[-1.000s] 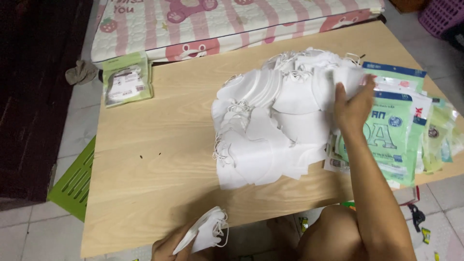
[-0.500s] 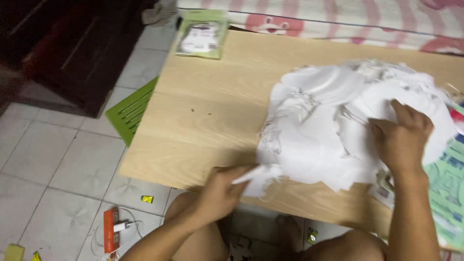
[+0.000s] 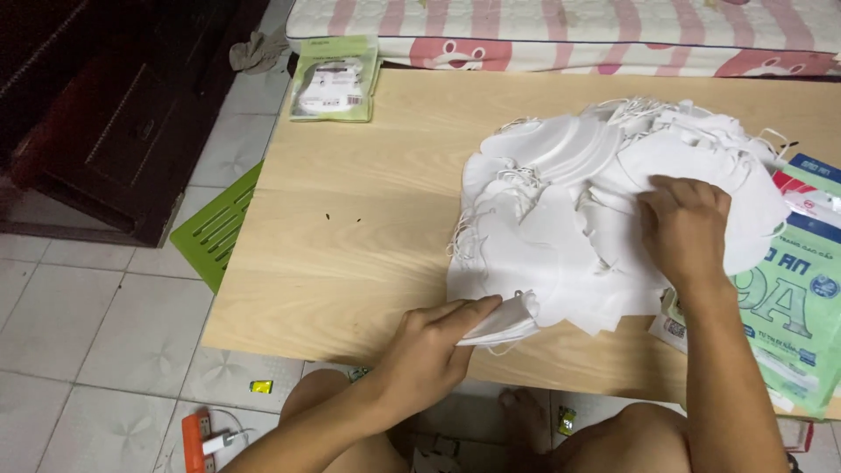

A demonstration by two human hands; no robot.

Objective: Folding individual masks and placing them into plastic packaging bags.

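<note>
At the near edge of the wooden surface [image 3: 350, 228], the left hand [image 3: 429, 350] has its fingers [image 3: 464, 313] pinched on a folded white mask [image 3: 504, 320], whose tip lies against the six-o'clock rim of the heap of white masks [image 3: 569, 219]. At three o'clock from it, the right hand [image 3: 688, 228] lies palm down on the heap, fingers spread and released, grasping nothing. Green printed packets [image 3: 793, 324] overhang the surface's right edge. Bare wood stretches wide toward nine and eleven o'clock. A green packet [image 3: 335, 79] sits at the far left corner, the striped mattress [image 3: 561, 31] beyond. Half a second ago the left hand held the mask lower, just off the near edge.
</note>
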